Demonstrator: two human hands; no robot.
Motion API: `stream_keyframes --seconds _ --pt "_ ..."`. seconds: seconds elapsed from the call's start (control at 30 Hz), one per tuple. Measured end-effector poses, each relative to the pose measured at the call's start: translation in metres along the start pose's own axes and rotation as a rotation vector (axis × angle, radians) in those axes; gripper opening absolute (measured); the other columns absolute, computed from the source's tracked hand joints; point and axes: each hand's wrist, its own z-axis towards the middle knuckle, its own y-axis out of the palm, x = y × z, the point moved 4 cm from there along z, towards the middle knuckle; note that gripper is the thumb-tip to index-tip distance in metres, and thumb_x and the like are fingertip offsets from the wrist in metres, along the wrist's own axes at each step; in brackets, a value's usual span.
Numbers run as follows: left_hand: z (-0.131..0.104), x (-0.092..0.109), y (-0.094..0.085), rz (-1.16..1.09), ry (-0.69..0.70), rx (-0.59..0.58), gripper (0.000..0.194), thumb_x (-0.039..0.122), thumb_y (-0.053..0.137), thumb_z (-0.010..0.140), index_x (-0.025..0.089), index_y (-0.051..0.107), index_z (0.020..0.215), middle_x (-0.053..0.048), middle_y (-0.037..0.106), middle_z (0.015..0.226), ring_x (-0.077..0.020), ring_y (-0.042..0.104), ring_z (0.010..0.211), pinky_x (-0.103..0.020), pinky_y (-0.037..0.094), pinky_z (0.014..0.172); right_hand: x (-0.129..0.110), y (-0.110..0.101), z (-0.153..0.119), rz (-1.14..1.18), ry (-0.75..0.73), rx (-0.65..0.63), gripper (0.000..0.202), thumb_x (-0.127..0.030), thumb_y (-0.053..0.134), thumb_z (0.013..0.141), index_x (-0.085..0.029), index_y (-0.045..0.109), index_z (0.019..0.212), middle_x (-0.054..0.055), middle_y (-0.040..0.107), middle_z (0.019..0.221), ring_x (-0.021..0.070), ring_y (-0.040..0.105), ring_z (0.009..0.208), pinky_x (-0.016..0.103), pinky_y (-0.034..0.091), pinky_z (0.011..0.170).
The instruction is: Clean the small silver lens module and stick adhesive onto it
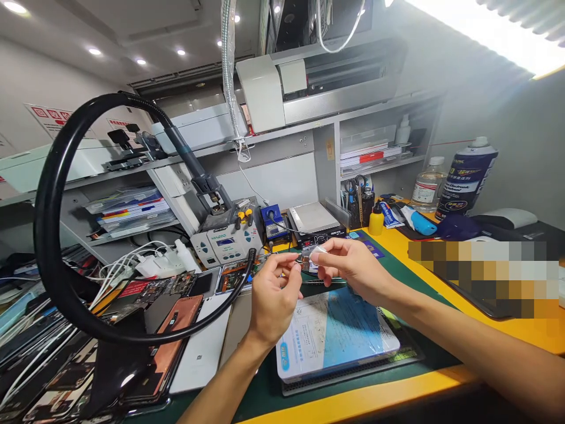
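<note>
Both hands are raised over the blue and white pad (335, 335) on the green mat. My left hand (276, 294) pinches the end of a small thin part (304, 259), which looks partly metallic; its kind is too small to make out. Closed at the fingertips, my right hand (353, 268) holds a small white piece (318, 252) against the other end of that part. The white piece could be tissue or cloth, and the fingers hide some of it. The two hands are close together but do not visibly touch.
A black flexible hose (42, 206) loops in front of the left side. Phone parts and a white phone back (200, 341) lie left of the pad. A control unit (227, 244) stands behind. At right are a yellow bottle (376, 221) and a spray can (468, 179).
</note>
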Motion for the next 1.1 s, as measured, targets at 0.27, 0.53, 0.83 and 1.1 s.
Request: stream_keyframes --seconds 0.27,0.53,0.83,1.1 --pt "0.001 -0.003 0.000 -0.011 -0.006 -0.033 0.025 0.029 0.069 0.083 0.015 0.065 0.103 -0.001 0.062 0.079 -0.0078 0.056 0.052 -0.018 0.049 0.044 -0.003 0.000 0.000 -0.069 0.019 -0.012 0.031 -0.040 0.085 0.069 -0.015 0.068 0.076 0.001 0.067 0.060 0.0120 0.057 0.051 0.027 0.050 0.053" --pt "0.001 -0.005 0.000 -0.020 -0.016 -0.049 0.025 0.027 0.070 0.082 0.016 0.065 0.104 0.000 0.061 0.081 -0.0077 0.056 0.053 -0.018 0.049 0.044 -0.011 0.002 -0.001 -0.194 0.007 -0.020 0.034 -0.047 0.082 0.071 -0.015 0.069 0.074 0.000 0.065 0.058 0.0116 0.057 0.049 0.026 0.048 0.050" --pt "0.002 -0.004 0.001 -0.040 -0.042 -0.082 0.026 0.026 0.069 0.081 0.015 0.064 0.104 0.001 0.060 0.079 -0.0069 0.055 0.050 -0.019 0.049 0.043 -0.010 0.003 -0.002 -0.207 0.008 -0.034 0.031 -0.043 0.081 0.072 -0.015 0.069 0.078 -0.001 0.064 0.057 0.0109 0.056 0.049 0.025 0.048 0.051" --pt "0.004 -0.004 0.000 -0.068 -0.078 -0.109 0.028 0.029 0.069 0.081 0.014 0.063 0.104 0.001 0.060 0.078 -0.0065 0.055 0.046 -0.020 0.046 0.042 -0.010 0.003 0.000 -0.190 0.016 -0.063 0.031 -0.044 0.080 0.072 -0.016 0.067 0.072 -0.002 0.062 0.055 0.0110 0.055 0.047 0.025 0.047 0.049"
